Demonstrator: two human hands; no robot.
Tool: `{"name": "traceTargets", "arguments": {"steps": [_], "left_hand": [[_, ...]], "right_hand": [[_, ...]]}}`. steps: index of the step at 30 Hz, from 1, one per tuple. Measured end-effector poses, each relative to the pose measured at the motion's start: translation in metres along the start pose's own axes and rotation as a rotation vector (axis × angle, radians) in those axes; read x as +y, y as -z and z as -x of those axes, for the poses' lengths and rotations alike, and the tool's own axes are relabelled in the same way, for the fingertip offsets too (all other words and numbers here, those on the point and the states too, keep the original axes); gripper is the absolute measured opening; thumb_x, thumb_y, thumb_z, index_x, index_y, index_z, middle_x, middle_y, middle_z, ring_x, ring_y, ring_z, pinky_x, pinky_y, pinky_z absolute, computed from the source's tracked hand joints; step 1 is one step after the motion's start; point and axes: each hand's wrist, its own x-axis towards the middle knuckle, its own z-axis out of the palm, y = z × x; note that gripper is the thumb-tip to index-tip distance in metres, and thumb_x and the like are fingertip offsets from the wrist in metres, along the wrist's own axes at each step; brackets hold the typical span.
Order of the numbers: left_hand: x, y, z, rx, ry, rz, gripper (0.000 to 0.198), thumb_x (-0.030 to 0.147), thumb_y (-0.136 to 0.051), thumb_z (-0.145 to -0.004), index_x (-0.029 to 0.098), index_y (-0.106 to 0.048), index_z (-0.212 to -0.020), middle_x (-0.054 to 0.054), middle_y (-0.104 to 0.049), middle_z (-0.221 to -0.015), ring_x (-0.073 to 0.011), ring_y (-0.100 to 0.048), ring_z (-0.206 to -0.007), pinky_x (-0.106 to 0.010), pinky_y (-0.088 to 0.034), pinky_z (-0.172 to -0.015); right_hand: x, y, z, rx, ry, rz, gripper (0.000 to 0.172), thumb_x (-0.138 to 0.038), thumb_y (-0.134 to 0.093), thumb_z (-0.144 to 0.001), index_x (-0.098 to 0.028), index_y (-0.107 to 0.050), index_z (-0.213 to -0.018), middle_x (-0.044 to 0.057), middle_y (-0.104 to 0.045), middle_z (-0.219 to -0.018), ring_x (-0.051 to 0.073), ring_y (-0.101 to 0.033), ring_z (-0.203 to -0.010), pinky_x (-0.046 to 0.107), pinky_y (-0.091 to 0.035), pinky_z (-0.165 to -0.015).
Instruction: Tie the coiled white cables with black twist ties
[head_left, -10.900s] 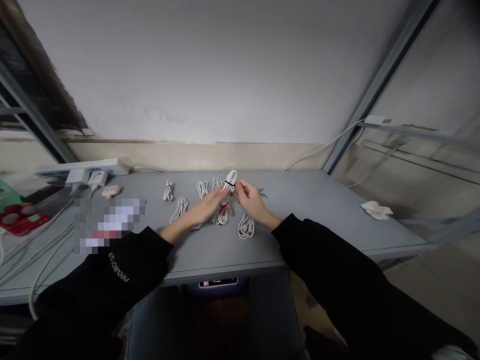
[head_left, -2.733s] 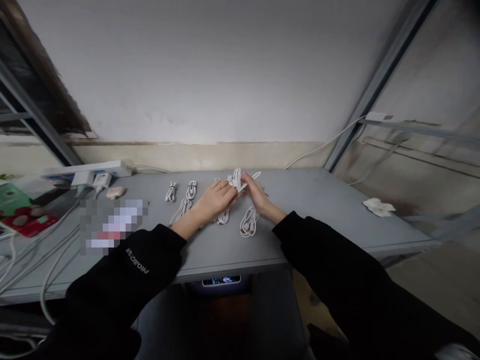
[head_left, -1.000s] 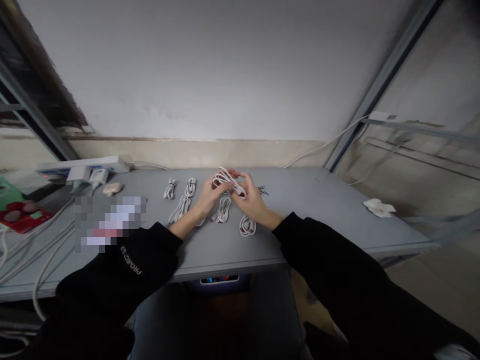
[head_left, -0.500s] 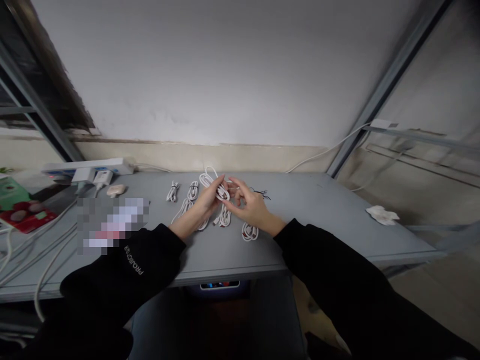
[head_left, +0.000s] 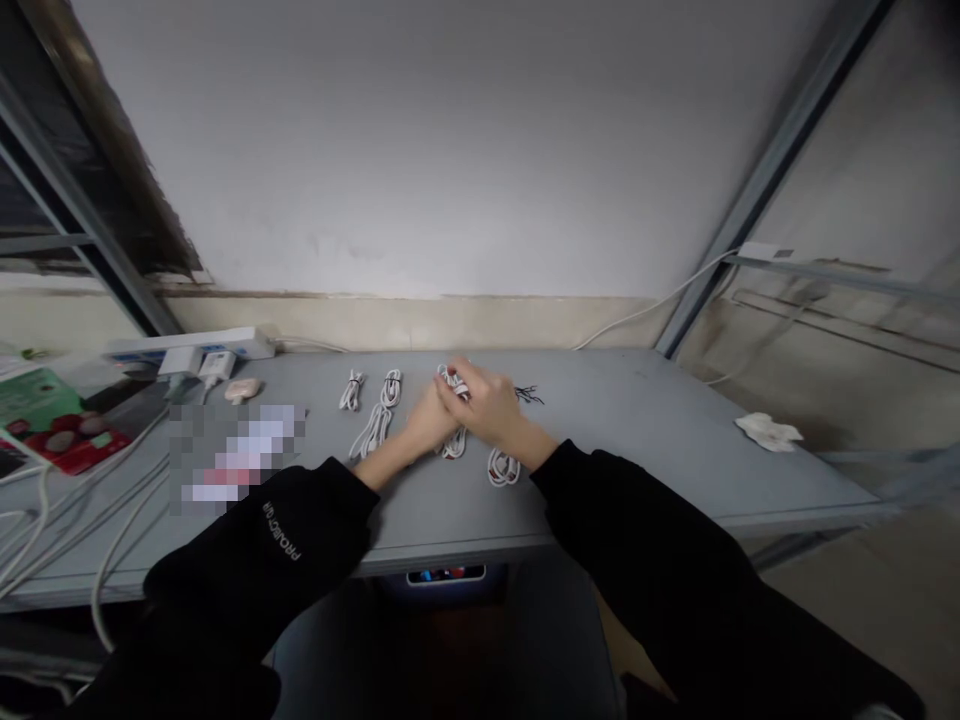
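Between my two hands, above the middle of the table, is a coiled white cable (head_left: 452,380), mostly covered by fingers. My left hand (head_left: 429,418) is closed round its lower left side. My right hand (head_left: 487,405) wraps over it from the right, thumb against the left hand. Below them another white cable coil (head_left: 454,446) lies partly hidden. One more coil (head_left: 503,467) rests under my right wrist. Left of my hands lie two tied cable bundles (head_left: 351,391) (head_left: 391,387) and a looser cable coil (head_left: 373,432). Thin black ties (head_left: 529,394) lie just beyond my right hand.
At the left stand a white power strip (head_left: 193,343) with plugged-in chargers, a small pale case (head_left: 242,390) and a blurred-out flat item (head_left: 240,455). White cords (head_left: 120,530) run over the table's left side. A crumpled tissue (head_left: 769,432) lies far right.
My right hand has moved left and closed over the coiled cable, meeting my left hand. The cable's upper loops, visible before, are now mostly covered. The view has shifted slightly.
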Motion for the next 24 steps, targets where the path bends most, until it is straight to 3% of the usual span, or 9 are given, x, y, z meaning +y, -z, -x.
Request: {"name": "traceTargets", "arguments": {"steps": [3,7,11,13,16,18,21,24], "left_hand": [[-0.007,-0.002,0.001,0.035,0.026,-0.163,0.012,0.024,-0.058,-0.080,0.018,-0.059,-0.071,-0.007,-0.065,-0.069,-0.0198,-0.059,-0.066,-0.031,-0.044,-0.061],[-0.008,0.001,0.002,0.002,0.054,-0.324,0.013,0.025,-0.056,-0.083,0.017,-0.061,-0.075,-0.009,-0.065,-0.067,-0.0225,-0.062,-0.066,-0.033,-0.045,-0.063],[-0.005,0.004,0.002,-0.027,-0.071,-0.379,0.021,0.030,-0.052,-0.092,0.018,-0.061,-0.106,-0.009,-0.069,-0.080,-0.0240,-0.066,-0.075,-0.034,-0.047,-0.074],[-0.007,0.004,0.002,-0.063,-0.104,-0.405,0.023,0.034,-0.047,-0.096,0.019,-0.057,-0.110,-0.009,-0.070,-0.086,-0.0244,-0.067,-0.080,-0.034,-0.047,-0.077],[-0.013,0.003,0.001,-0.069,-0.080,-0.434,0.020,0.035,-0.042,-0.099,0.020,-0.056,-0.101,-0.008,-0.067,-0.082,-0.0234,-0.065,-0.079,-0.033,-0.045,-0.077],[-0.017,0.004,-0.001,-0.026,-0.036,-0.406,0.022,0.035,-0.040,-0.100,0.021,-0.054,-0.091,-0.004,-0.062,-0.073,-0.0214,-0.061,-0.071,-0.032,-0.044,-0.073],[-0.016,0.008,-0.005,0.044,0.036,-0.286,0.029,0.034,-0.038,-0.101,0.023,-0.047,-0.076,0.001,-0.052,-0.060,-0.0176,-0.052,-0.059,-0.030,-0.040,-0.067],[-0.013,0.012,-0.010,0.113,0.106,-0.119,0.033,0.031,-0.039,-0.100,0.023,-0.042,-0.068,0.004,-0.047,-0.055,-0.0146,-0.047,-0.053,-0.029,-0.037,-0.063]], "right_hand": [[0.004,-0.003,-0.001,-0.064,0.009,0.013,0.029,-0.035,-0.038,-0.101,-0.019,-0.062,-0.099,0.007,-0.066,-0.081,0.017,-0.058,-0.067,0.029,-0.039,-0.061],[0.013,0.001,-0.003,-0.124,-0.018,-0.069,0.026,-0.035,-0.036,-0.102,-0.021,-0.058,-0.100,0.006,-0.063,-0.084,0.017,-0.056,-0.066,0.029,-0.037,-0.060],[0.023,0.006,-0.016,-0.065,-0.130,-0.175,0.024,-0.038,-0.038,-0.101,-0.023,-0.053,-0.091,0.000,-0.054,-0.069,0.017,-0.052,-0.064,0.029,-0.038,-0.063],[0.030,0.010,-0.025,-0.105,-0.142,-0.232,0.028,-0.041,-0.040,-0.100,-0.023,-0.051,-0.082,-0.001,-0.051,-0.066,0.015,-0.049,-0.063,0.029,-0.037,-0.063],[0.046,0.024,-0.035,-0.278,-0.200,-0.336,0.037,-0.050,-0.047,-0.096,-0.021,-0.051,-0.073,-0.002,-0.050,-0.063,0.013,-0.046,-0.060,0.027,-0.037,-0.061],[0.063,0.039,-0.038,-0.338,-0.351,-0.384,0.035,-0.050,-0.046,-0.097,-0.020,-0.055,-0.080,-0.003,-0.048,-0.059,0.012,-0.043,-0.053,0.026,-0.036,-0.056],[0.091,0.059,-0.035,-0.386,-0.528,-0.284,0.020,-0.035,-0.055,-0.093,-0.016,-0.061,-0.086,-0.003,-0.052,-0.058,0.009,-0.040,-0.048,0.025,-0.034,-0.053],[0.114,0.064,-0.027,-0.580,-0.606,-0.146,0.011,-0.024,-0.072,-0.077,-0.015,-0.066,-0.082,-0.004,-0.052,-0.055,0.010,-0.043,-0.050,0.026,-0.034,-0.054]]}}
